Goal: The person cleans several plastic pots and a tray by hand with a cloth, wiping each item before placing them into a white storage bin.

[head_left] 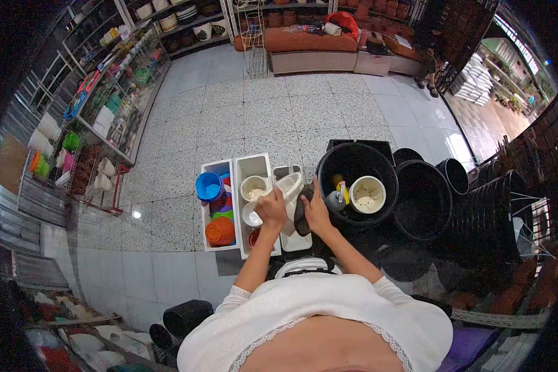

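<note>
My left hand (271, 211) is closed in a fist at the near edge of a pale plastic container (289, 183), which tilts between my two hands and seems to be in its grip. A dark grey cloth (302, 209) is in my right hand (317, 215), close beside the container; the fingers are partly hidden. Under my hands stands a white rectangular planter (252, 160) with white round pots (253, 188) inside. A second white planter (216, 166) to its left holds a blue pot (209, 186) and an orange pot (220, 231).
Right of my hands, a large black tub (357, 149) holds a cream pot (367, 194) and a spray bottle (338, 198). More black tubs (423, 198) stand further right. A glass display case (124, 93) lines the left. At the back, a person's feet (428, 87) show near the doorway.
</note>
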Demonstrator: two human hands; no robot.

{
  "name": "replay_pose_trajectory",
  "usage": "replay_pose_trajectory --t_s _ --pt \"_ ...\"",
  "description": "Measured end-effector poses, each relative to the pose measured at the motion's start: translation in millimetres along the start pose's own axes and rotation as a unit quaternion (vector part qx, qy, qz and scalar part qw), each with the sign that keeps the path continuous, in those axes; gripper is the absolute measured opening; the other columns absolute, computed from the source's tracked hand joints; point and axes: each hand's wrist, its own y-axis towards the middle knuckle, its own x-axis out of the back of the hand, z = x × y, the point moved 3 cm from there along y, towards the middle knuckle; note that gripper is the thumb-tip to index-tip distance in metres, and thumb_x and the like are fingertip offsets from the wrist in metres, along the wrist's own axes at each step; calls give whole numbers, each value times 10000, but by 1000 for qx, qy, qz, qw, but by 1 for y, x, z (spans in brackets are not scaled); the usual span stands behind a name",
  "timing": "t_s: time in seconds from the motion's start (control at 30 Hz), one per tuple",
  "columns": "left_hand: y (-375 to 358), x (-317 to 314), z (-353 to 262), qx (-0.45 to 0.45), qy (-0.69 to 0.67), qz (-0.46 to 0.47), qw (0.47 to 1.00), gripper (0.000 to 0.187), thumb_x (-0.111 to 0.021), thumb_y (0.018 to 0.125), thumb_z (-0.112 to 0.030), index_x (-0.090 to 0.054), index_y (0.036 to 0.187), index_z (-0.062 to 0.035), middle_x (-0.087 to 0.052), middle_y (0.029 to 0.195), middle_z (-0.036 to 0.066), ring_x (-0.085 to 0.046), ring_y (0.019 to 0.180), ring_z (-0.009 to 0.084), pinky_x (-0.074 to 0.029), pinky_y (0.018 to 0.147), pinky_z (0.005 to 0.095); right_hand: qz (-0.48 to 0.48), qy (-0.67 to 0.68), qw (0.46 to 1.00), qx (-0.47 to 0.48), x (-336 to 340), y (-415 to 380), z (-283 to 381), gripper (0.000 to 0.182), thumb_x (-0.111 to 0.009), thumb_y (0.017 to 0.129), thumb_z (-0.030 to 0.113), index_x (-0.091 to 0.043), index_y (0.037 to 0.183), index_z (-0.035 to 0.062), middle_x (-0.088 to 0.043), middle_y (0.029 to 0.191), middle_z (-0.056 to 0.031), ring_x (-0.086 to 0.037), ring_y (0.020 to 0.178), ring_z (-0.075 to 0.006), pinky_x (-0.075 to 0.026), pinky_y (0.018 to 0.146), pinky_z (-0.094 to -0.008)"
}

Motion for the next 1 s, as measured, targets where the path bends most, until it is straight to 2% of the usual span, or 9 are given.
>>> replay_pose_trajectory --t_s 0.2,0.3,0.43,0.47,0.6,0.8,0.9,0.93,1.0 --pt "-5 1 0 36 -29 6 999 464 -426 888 -291 -591 580 13 -508 528 231 -523 481 394 -384 488 476 -48 -4 997 60 14 -9 13 587 -515 871 263 -238 1351 68 -490 1160 -244 -515 996 -416 -428 841 -425" --pt "1 4 6 51 -5 6 999 474 -423 888 -306 -591 583 17 -520 543 232 -535 494 392 -401 499 468 55 133 989 29 13 -11 -24 549 -563 842 148 -319 1324 47 -492 1180 -223 -504 1077 -310 -388 901 -363" --pt "9 5 12 59 43 21 997 469 -411 887 -319 -612 599 -8 -565 605 222 -566 551 382 -433 538 458 -75 158 984 28 59 -1 9 387 -588 812 87 -462 1174 42 -548 1078 -126 -536 983 -230 -402 867 -316" --pt "8 1 14 64 71 42 994 460 -413 886 -320 -622 610 -17 -575 617 218 -571 562 377 -437 543 455 -89 192 974 80 73 -1 38 446 -607 800 175 -428 1197 76 -555 1039 -179 -544 957 -328 -416 842 -367" --pt "-4 -9 -1 -38 6 64 997 432 -421 889 -295 -617 604 -36 -548 546 187 -573 572 366 -446 554 445 46 3 960 276 82 1 100 527 -597 771 371 -442 1174 70 -538 1046 -175 -533 931 -362 -374 883 -389" --pt "-10 3 -23 -131 -37 20 991 493 -407 903 -244 -542 477 -37 -510 485 155 -508 477 337 -375 496 453 0 -4 991 136 18 39 15 386 -496 838 363 -565 675 20 -585 686 -144 -580 703 -296 -422 650 -405" --pt "-4 18 -21 -100 -148 -22 984 505 -408 900 -254 -533 469 -23 -510 477 163 -515 484 334 -377 501 444 86 243 955 145 18 58 -15 407 -505 847 335 -518 598 14 -537 567 -85 -523 523 -186 -382 494 -343" --pt "-2 19 -20 -52 -199 -3 979 492 -419 892 -259 -547 482 -20 -513 479 164 -511 469 334 -377 494 439 104 259 958 57 -1 77 -57 406 -497 862 323 -505 616 0 -501 550 -6 -457 517 -78 -357 460 -273" --pt "-4 15 -14 -9 -190 12 982 484 -428 889 -269 -562 495 -23 -514 487 176 -512 465 344 -381 491 438 102 329 936 65 -2 78 -58 422 -503 857 347 -525 627 -6 -495 565 20 -438 534 -77 -357 475 -268"
